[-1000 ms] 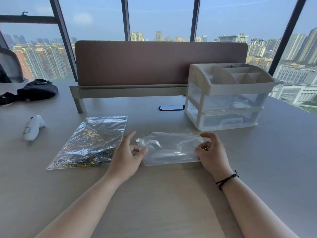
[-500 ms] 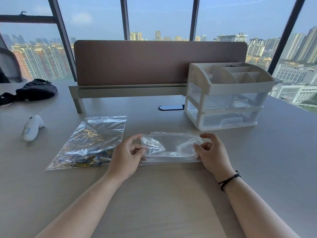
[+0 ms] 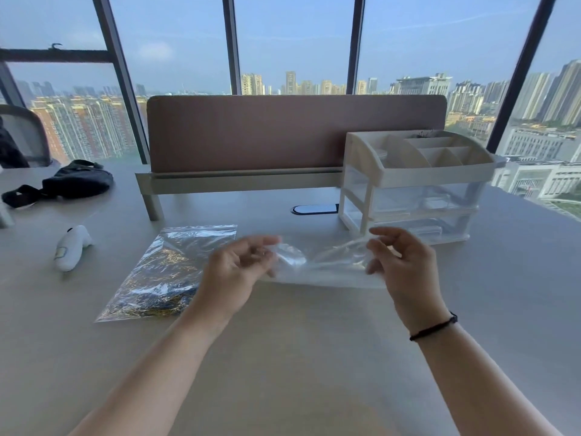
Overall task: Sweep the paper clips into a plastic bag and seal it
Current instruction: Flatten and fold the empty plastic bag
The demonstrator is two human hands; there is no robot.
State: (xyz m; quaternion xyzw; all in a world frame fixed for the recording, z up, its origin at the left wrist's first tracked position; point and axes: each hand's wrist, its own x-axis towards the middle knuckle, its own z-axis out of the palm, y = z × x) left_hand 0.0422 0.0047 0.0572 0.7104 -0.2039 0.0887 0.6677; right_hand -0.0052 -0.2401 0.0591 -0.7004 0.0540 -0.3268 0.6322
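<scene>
A small, clear, crumpled plastic bag, apparently empty, is held stretched just above the grey table at centre, pinched at its left end by the left hand and at its right end by the right hand. Left of it, a larger clear zip bag lies flat, filled with gold and blue paper clips. Far right stands a white plastic drawer organiser; its contents cannot be told.

On the grey counter: clear plastic bag of paper clips left, empty clear plastic bag centre, white plastic drawer organiser right-rear, before the brown divider panel.
</scene>
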